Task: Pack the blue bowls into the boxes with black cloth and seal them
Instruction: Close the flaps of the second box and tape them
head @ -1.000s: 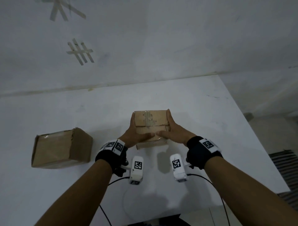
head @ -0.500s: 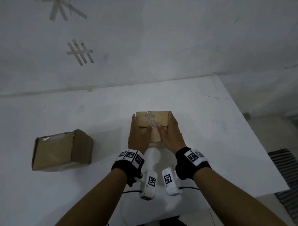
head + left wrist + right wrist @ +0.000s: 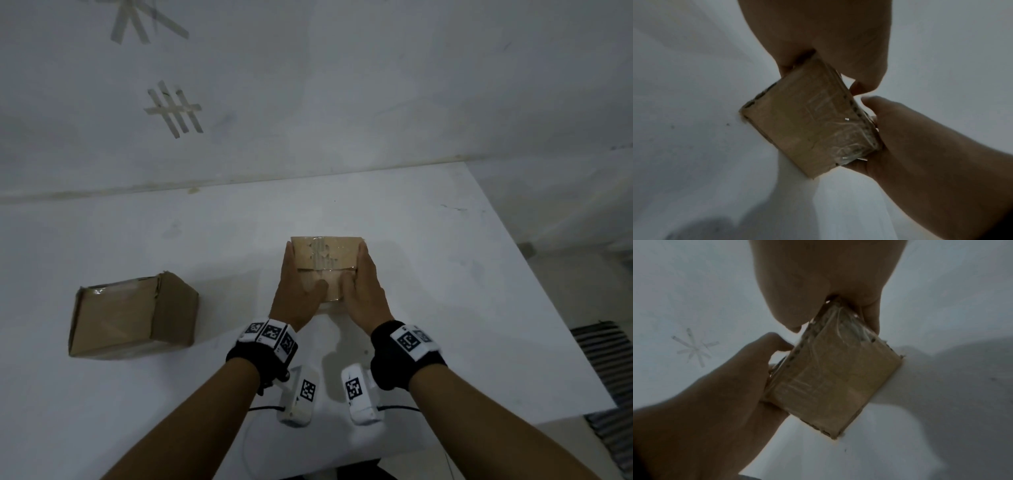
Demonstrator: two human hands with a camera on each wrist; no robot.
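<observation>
A small brown cardboard box point(image 3: 325, 257), closed and with clear tape across its top, is at the middle of the white table point(image 3: 445, 274). My left hand point(image 3: 294, 291) holds its left side and my right hand point(image 3: 368, 287) its right side, with both thumbs lying on the top flap. In the left wrist view the box point(image 3: 807, 123) is clamped between my left hand point(image 3: 818, 40) and my right hand point(image 3: 920, 146). The right wrist view shows the same box point(image 3: 834, 382). I cannot tell whether it rests on the table. No blue bowl or black cloth shows.
A second, larger taped cardboard box point(image 3: 133, 315) sits on the table to the left. Tape marks point(image 3: 174, 109) are stuck on the white wall behind. The table's right edge point(image 3: 548, 308) drops to the floor, where a dark grate point(image 3: 603, 359) lies.
The box has turned so its taped top faces up. Both hands have shifted from its lower sides, and the thumbs now lie on the top. My wrists have drawn closer together.
</observation>
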